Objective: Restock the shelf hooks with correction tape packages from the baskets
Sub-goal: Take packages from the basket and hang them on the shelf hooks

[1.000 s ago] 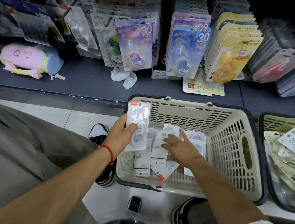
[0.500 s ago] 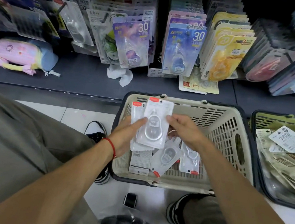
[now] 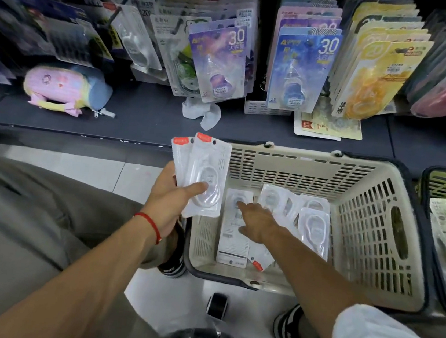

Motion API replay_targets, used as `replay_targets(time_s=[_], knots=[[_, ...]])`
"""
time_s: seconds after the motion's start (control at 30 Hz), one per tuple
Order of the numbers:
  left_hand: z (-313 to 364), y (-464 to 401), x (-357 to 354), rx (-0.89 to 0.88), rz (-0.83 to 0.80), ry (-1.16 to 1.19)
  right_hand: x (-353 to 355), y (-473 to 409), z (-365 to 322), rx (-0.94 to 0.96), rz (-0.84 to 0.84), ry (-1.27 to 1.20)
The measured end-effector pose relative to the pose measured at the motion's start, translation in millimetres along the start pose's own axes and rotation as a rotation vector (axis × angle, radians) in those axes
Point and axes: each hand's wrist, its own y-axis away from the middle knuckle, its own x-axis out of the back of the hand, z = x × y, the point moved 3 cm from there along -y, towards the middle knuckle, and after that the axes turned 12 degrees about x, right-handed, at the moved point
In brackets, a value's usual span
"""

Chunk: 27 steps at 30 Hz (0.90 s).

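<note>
Your left hand [image 3: 172,204] grasps two correction tape packages [image 3: 205,175], fanned one behind the other, thumb pressed across the front blister. Each is a white card with a clear teardrop-shaped blister and a red tab at the top corner. They stand upright over the near-left corner of the beige basket [image 3: 375,243], just left of your right hand.

Your right hand [image 3: 257,221] reaches down into the basket with fingers extended, relaxed, grasping nothing; the fingertips touch a loose package [image 3: 235,226] lying flat on the basket floor. To the right of that hand lie further packages [image 3: 312,230], overlapping, blisters up. One with a red tab [image 3: 258,263] pokes out beneath your right forearm.

The basket's slotted walls rise around your right hand on all sides; open floor shows between the hand and the right wall. A second, green basket [image 3: 439,184] sits well to the right, touching or nearly touching the first.

Beyond both hands the dark shelf ledge [image 3: 144,114] runs across, with hanging packages [image 3: 301,69] crowded on hooks above it. A pink pouch [image 3: 60,87] lies on the ledge far left of your left hand, and crumpled white paper [image 3: 203,113] directly above it.
</note>
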Motion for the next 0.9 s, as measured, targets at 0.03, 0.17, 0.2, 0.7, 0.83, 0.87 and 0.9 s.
replay_targets(time_s=[0.03, 0.17, 0.2, 0.7, 0.83, 0.87, 0.9], knots=[[-0.9, 0.1, -0.3, -0.001, -0.001, -0.005, 2.1, -2.1, -2.5, 0.003, 0.032, -0.001], [0.5, 2.4, -8.8, 0.016, -0.014, -0.013, 13.0, 9.6, 4.4, 0.008, 0.088, -0.246], [0.7, 3.3, -12.8, 0.02, -0.019, -0.01, 19.0, 18.0, 8.6, -0.001, 0.111, -0.318], [-4.4, 18.9, -90.6, 0.335, -0.308, 0.466, 116.5, 140.0, -50.6, 0.232, 0.795, -0.581], [-4.5, 15.6, -85.8, 0.37, -0.426, 0.434, 114.5, 128.0, -52.2, 0.318, 0.689, -0.859], [-6.0, 14.6, -84.6, 0.325, -0.41, 0.382, 115.7, 122.9, -45.8, 0.314, 0.671, -1.013], [-10.2, 12.2, -82.6, 0.291, -0.374, 0.336, 115.5, 117.2, -36.4, 0.277, 0.666, -1.222]])
